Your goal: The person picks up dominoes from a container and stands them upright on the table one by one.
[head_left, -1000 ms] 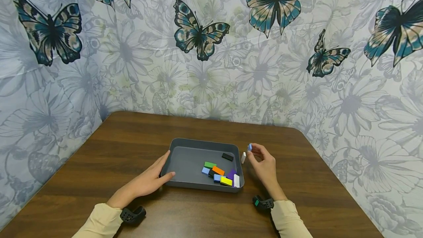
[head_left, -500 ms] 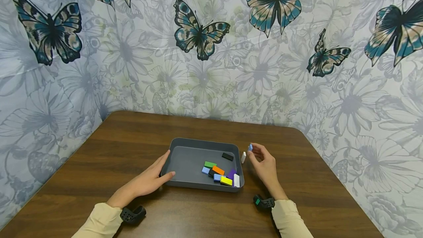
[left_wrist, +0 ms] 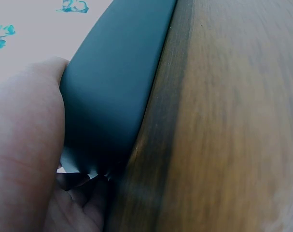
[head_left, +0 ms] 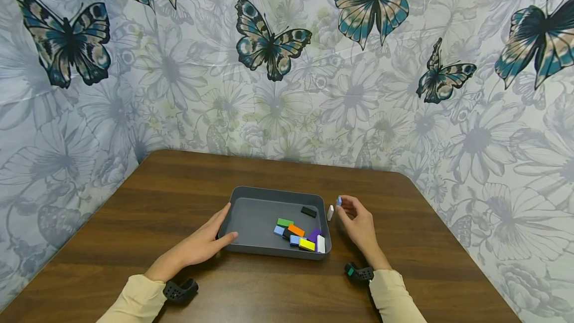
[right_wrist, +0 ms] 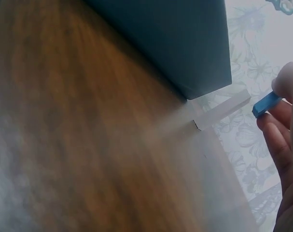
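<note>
My left hand (head_left: 204, 243) holds the near left corner of a dark grey tray (head_left: 257, 205), the thumb over the near rim and the fingers along the left wall. In the left wrist view the tray's outer wall (left_wrist: 115, 72) stands beside the thumb. To the right of the tray, my right hand (head_left: 360, 221) pinches a small light blue block (head_left: 339, 201) between thumb and fingertips. A white block (head_left: 330, 213) stands upright on the table between the tray and that hand. In the right wrist view the blue block (right_wrist: 266, 104) is apart from the white one (right_wrist: 224, 110).
Several loose blocks lie in the tray's right part, among them a green one (head_left: 285, 223), an orange one (head_left: 296, 231), a yellow one (head_left: 307, 245) and a white one (head_left: 320, 244). A black block (head_left: 308, 212) lies apart from them. The wooden table (head_left: 278, 288) reaches a butterfly-patterned wall covering (head_left: 291, 113).
The right hand shifts very slightly around the white block's far side, still pinching the blue block. The left hand, tray and loose blocks stay as they were.
</note>
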The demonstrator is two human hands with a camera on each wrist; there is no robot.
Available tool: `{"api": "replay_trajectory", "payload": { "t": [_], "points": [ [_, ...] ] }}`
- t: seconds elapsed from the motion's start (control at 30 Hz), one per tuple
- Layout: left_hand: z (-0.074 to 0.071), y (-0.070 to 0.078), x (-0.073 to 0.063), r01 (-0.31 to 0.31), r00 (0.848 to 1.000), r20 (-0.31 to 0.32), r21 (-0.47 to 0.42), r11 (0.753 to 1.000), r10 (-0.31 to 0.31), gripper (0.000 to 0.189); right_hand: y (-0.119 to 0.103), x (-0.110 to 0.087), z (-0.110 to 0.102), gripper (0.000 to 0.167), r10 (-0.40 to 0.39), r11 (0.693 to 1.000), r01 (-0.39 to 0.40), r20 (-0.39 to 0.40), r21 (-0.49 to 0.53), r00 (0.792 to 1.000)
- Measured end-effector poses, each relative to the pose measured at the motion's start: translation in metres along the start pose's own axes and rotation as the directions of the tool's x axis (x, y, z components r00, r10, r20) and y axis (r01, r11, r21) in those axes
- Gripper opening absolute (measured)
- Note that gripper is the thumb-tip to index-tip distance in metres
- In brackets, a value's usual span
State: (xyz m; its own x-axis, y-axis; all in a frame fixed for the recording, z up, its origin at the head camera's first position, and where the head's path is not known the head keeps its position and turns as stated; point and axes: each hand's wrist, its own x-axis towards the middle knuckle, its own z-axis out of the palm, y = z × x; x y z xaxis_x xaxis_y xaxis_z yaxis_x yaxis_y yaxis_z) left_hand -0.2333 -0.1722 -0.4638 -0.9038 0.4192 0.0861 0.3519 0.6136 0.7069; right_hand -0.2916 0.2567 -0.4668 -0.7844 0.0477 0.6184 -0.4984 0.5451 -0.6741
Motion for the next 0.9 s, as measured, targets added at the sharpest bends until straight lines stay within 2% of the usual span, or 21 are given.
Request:
{"api": "replay_trajectory", "payload": {
  "t": [0.23, 0.5, 0.9],
  "points": [
    [-0.0002, 0.0, -0.0001, -0.001, 1.0, -0.002, 0.002, 1.0, 0.001, 0.093, -0.0005, 0.0015, -0.0047, 0.027, 0.084, 0.996, -0.081, 0.071, -0.035, 0.994],
    [-0.0004, 0.0001, -0.0001, -0.002, 1.0, 0.0, -0.002, 1.0, 0.002, 0.093, 0.0029, 0.0016, -0.0068, 0.026, 0.071, 0.996, -0.066, 0.097, -0.058, 0.993],
    [-0.0002, -0.0009, 0.0012, 0.001, 1.0, 0.001, -0.008, 1.0, -0.001, 0.092, 0.0056, 0.0004, -0.0063, 0.027, 0.111, 0.991, -0.099, 0.138, -0.094, 0.984]
  ]
}}
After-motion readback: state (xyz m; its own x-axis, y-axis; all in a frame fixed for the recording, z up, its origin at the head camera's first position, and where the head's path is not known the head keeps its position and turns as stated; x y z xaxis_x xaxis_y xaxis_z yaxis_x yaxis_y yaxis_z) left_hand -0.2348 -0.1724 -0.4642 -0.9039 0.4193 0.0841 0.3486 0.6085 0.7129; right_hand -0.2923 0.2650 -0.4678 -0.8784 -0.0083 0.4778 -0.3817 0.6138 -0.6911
